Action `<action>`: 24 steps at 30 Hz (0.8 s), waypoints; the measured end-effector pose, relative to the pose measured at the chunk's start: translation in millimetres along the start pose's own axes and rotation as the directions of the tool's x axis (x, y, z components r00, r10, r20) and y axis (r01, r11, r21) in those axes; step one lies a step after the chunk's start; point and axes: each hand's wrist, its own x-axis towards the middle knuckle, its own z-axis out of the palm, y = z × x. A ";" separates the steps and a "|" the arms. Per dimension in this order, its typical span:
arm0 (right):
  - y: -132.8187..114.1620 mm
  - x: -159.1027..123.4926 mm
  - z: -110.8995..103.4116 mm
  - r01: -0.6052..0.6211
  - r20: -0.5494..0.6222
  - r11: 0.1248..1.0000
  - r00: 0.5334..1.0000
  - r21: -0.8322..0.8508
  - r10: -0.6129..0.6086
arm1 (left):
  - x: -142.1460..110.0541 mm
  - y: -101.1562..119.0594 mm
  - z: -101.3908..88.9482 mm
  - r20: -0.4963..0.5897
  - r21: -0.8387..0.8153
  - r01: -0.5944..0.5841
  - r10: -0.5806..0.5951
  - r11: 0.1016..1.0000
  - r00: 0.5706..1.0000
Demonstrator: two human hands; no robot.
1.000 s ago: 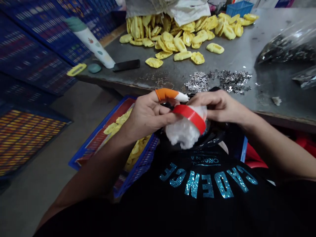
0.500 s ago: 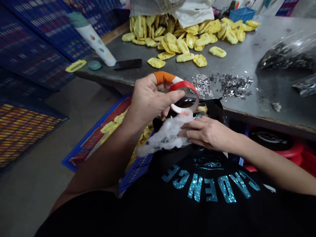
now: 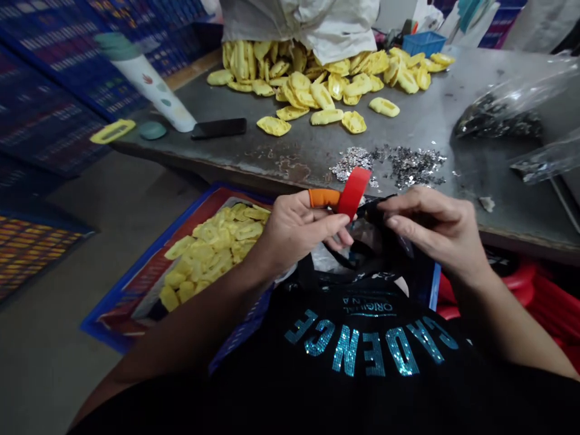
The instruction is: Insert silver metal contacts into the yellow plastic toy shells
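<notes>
Bright red, the curved band is pinched in the left hand; the right hand pinches black material.

- In front of me, a gray table, with a heap of yellow pieces under the draped edge of a white sack
- To my left on it, a white bottle with a green top, a dark phone near its base, and a round teal object
- Toward the far side, a small blue basket
- To my right, a clear bag of dark, glinting bits
- Farther left, stacked blue crates
</notes>
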 end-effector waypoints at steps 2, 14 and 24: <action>4.9 2.9 4.1 -0.057 -0.057 0.992 0.996 0.109 0.063 | 5.3 0.8 7.1 0.029 0.029 0.012 -0.013 1.000 1.000; 29.0 26.9 34.3 -0.303 0.028 0.525 0.884 0.796 0.467 | 27.5 3.2 15.7 0.165 0.124 0.159 -0.178 0.979 0.970; 44.3 26.6 15.1 -0.212 -0.109 0.835 0.946 0.508 0.306 | 43.8 -4.8 16.4 -0.068 0.053 0.063 -0.060 0.997 0.996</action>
